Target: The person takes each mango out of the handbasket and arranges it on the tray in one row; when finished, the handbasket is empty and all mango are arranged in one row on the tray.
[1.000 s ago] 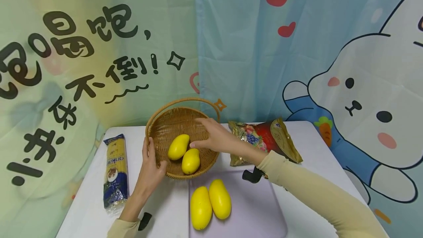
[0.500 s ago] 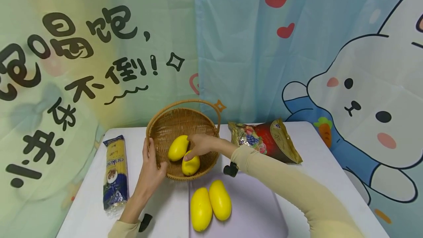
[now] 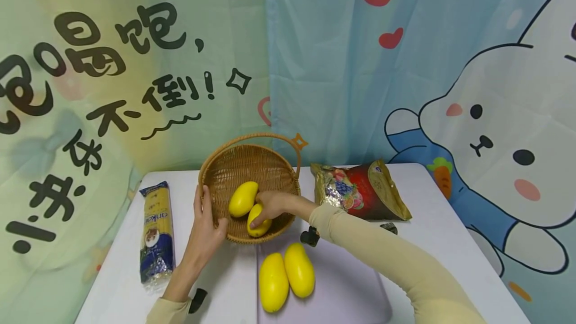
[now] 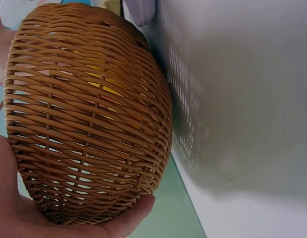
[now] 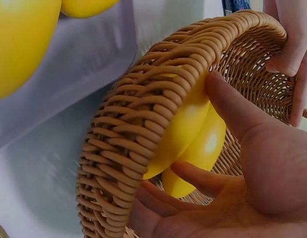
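A brown wicker basket tilts its mouth toward me at the back of the table, its arched handle standing up. My left hand grips its left rim, and in the left wrist view the thumb and fingers spread along the woven wall. Two yellow mangoes lie inside. With thumb and fingers, my right hand holds the front mango, close inside the rim, as the right wrist view also shows. The other mango lies right behind it, to the left.
Two larger mangoes, one left and one right, lie side by side on a lavender tray in front of the basket. A blue and yellow packet lies at the left; a gold and red bag sits back right. A printed curtain hangs behind.
My right hand has come down from above the mangoes, deeper into the basket, and its thumb and fingers have closed around the front mango. My left hand stays on the rim.
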### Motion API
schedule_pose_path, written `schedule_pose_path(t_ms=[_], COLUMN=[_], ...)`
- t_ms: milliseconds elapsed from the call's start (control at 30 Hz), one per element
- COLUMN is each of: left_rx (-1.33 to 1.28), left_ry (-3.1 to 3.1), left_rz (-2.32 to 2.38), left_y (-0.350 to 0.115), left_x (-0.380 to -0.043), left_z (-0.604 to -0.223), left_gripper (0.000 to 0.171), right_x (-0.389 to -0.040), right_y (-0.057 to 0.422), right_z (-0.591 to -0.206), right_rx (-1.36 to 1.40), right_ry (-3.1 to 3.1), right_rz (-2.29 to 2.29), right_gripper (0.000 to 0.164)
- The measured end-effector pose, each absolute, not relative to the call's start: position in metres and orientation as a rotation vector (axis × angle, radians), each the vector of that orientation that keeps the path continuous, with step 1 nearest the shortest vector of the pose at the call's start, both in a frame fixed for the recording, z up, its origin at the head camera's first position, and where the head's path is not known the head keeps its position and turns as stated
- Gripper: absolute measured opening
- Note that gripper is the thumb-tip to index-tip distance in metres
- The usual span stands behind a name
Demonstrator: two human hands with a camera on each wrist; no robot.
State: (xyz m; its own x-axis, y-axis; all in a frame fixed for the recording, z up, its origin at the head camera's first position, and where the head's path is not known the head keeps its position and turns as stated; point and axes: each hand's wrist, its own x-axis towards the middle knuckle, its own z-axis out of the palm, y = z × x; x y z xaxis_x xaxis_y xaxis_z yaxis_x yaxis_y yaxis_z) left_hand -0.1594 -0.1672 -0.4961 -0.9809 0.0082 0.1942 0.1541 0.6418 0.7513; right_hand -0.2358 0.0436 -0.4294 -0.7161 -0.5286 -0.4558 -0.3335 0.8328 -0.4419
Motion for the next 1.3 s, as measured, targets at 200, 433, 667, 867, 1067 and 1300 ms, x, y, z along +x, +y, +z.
schedule_pose_path(t_ms=[200,433,667,867,1067,1300], left_rx=[-0.133,-0.126,-0.116,-0.114,-0.107,-0.110], left_ry=[-2.685,-2.685,-2.692,-2.687,-2.688,-2.682], left_rz=[-1.257,-1.263,-1.279,-1.287,-1.281,-1.264], left_y=[-0.167,-0.167,-0.167,-0.168,-0.168,-0.168], left_x=[-0.159,-0.159,-0.159,-0.158,-0.158,-0.160], left_z=[-0.496,-0.497,-0.498,-0.497,-0.498,-0.499], left_gripper=[0.096,0.096,0.096,0.096,0.095,0.093], right_x=[-0.232,-0.229,-0.231,-0.238,-0.242,-0.235], right_y=[0.041,0.040,0.048,0.059,0.069,0.078], right_z=[-0.437,-0.442,-0.438,-0.428,-0.415,-0.398], right_rx=[-0.627,-0.625,-0.641,-0.687,-0.755,-0.741], right_ry=[2.463,2.482,2.489,2.491,2.533,2.595], right_rz=[-0.477,-0.499,-0.519,-0.586,-0.663,-0.696], right_gripper=[0.077,0.078,0.076,0.075,0.078,0.090])
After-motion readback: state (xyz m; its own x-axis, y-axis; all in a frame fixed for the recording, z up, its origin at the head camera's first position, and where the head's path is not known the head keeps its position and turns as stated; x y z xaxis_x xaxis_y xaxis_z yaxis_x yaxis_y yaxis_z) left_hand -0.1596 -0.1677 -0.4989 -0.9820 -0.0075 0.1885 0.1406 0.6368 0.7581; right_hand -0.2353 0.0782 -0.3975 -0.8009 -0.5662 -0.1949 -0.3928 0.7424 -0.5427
